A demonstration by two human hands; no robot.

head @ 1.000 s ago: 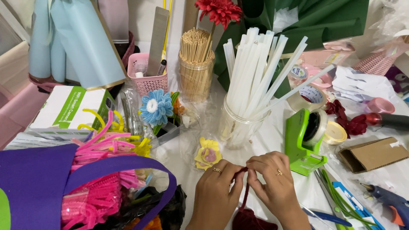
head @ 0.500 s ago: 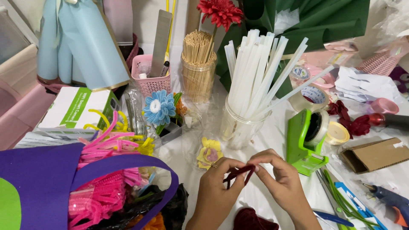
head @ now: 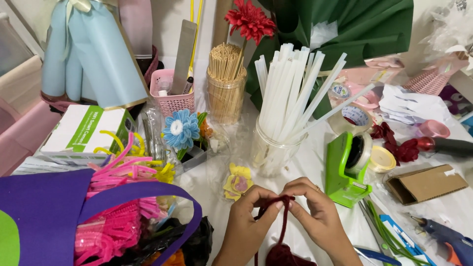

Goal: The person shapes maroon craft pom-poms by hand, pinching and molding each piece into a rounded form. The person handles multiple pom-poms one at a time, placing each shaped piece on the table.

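Low over the white table (head: 305, 162), near the green tape dispenser (head: 347, 167): left hand (head: 246, 221) and right hand (head: 315, 216) pinching a dark red pipe cleaner (head: 281, 216). Probably light, fuzzy, bendable; best gripped near the bend.

A white-covered surface (head: 315, 162) fills the view under bright, even light. Behind it runs a pale cream wall (head: 167, 19), with a pink fabric-covered piece (head: 22, 133) of furniture at the left edge.
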